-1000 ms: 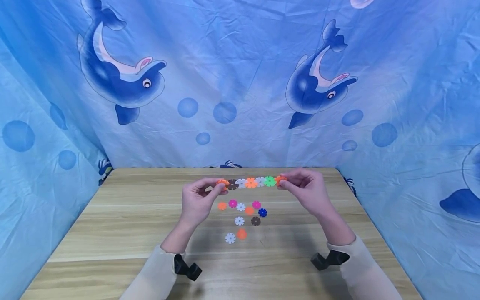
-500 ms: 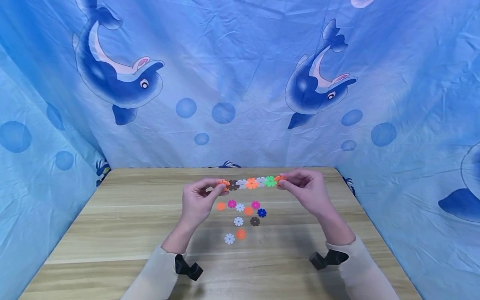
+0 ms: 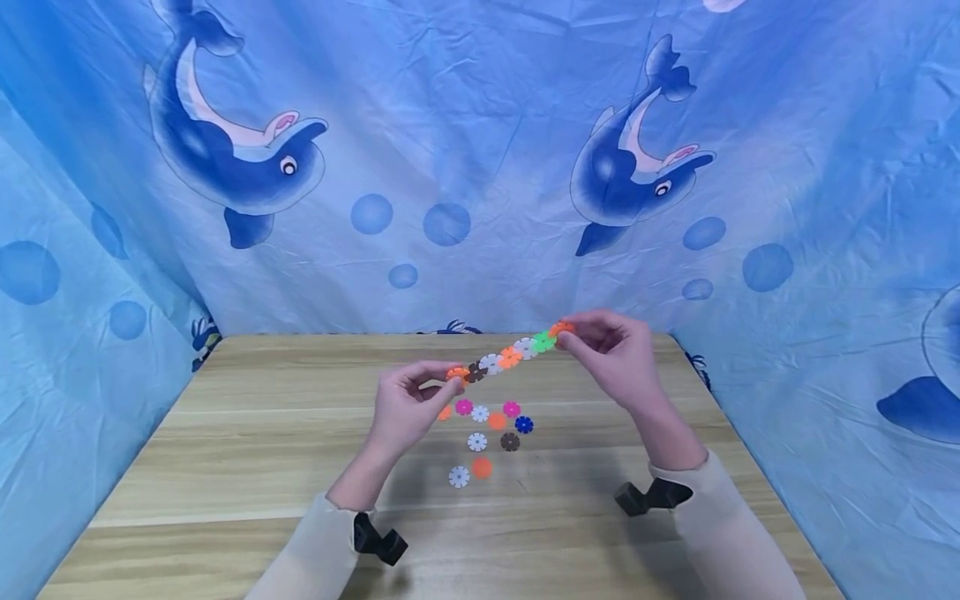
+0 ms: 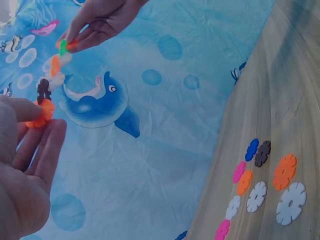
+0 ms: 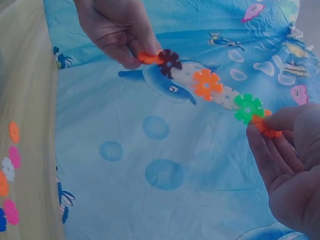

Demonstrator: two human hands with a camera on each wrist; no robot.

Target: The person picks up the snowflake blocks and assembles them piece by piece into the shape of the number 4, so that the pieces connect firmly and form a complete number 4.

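Note:
A chain of interlocking snowflake discs [image 3: 511, 357] stretches between my two hands, raised over the table. From left to right it runs orange, brown, white, orange, white, green, orange. My left hand [image 3: 408, 408] pinches the orange end disc [image 4: 42, 114] between thumb and fingers. At the other end, my right hand [image 3: 618, 358] pinches the second orange disc [image 5: 266, 127], partly covered by the fingertips. The chain slants, its right end higher in the head view. In the right wrist view the green disc [image 5: 248, 108] sits right beside the right fingertips.
Several loose discs lie on the wooden table [image 3: 225, 467] below the hands, among them a blue disc [image 3: 524, 425], a brown one [image 3: 510, 442] and a white one [image 3: 459, 477]. A blue dolphin-print curtain [image 3: 480, 167] stands behind the table and along both sides.
The chain was nearly level and now tilts, as my right hand has risen and my left hand has shifted slightly right and down. Both keep their pinch; the loose discs stay put.

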